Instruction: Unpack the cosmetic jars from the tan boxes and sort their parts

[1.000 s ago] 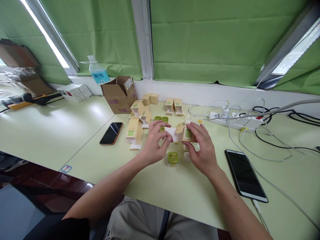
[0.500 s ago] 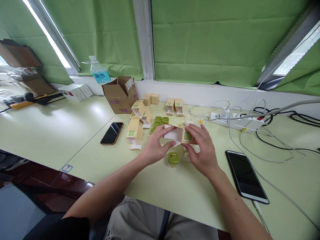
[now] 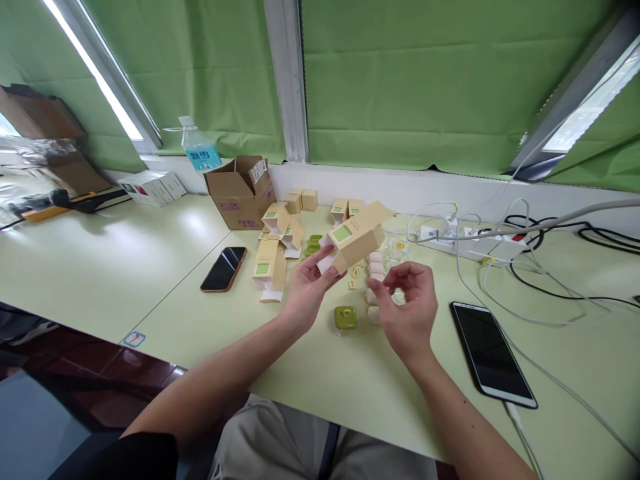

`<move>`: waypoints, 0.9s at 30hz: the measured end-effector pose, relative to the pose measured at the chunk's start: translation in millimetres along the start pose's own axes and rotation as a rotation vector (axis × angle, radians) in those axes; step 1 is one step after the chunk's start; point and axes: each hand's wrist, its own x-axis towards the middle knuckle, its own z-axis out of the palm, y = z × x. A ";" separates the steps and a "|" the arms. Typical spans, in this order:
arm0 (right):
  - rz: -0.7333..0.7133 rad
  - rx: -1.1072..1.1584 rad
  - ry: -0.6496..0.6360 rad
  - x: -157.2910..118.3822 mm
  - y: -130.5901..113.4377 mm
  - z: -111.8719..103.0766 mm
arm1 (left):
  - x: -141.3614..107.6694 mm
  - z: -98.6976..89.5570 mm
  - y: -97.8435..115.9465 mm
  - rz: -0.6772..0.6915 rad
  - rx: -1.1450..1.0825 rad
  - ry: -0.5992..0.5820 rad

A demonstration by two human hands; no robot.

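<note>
A small tan cardboard box (image 3: 361, 235) with a green square on it is gripped at its near end by my left hand (image 3: 309, 285); it tilts up to the right, with a white flap at the held end. My right hand (image 3: 407, 307) is off the box, fingers curled and apart, with nothing visible in them. Below, between my hands, a small clear container with a green lid (image 3: 346, 318) stands on the table. Several pale pink sponge-like pieces (image 3: 376, 267) line up beside my right hand, and small yellow pieces (image 3: 352, 285) lie to their left.
Similar tan boxes (image 3: 270, 263) and green lids (image 3: 313, 241) stand behind my left hand. Farther back are a brown carton (image 3: 240, 200) and a water bottle (image 3: 200, 147). One phone (image 3: 223, 269) lies left, another (image 3: 493, 353) right, near cables and a power strip (image 3: 475, 241).
My right hand has let go of the box and drawn back. In my left hand the box has swung round, its far end now raised to the right.
</note>
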 end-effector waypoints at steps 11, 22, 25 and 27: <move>0.623 0.762 -0.223 12.0 18.5 0.5 | -26.3 10.2 -1.4 0.132 0.384 -0.246; 0.876 0.693 -0.055 21.4 1.2 -6.5 | -16.4 -0.9 12.5 0.193 0.482 -0.167; 0.825 0.622 -0.109 17.2 0.2 -4.5 | -8.2 -1.7 15.8 0.125 0.554 -0.186; 0.788 0.584 -0.132 14.1 -0.8 -2.5 | -6.2 -0.3 16.1 0.101 0.606 -0.197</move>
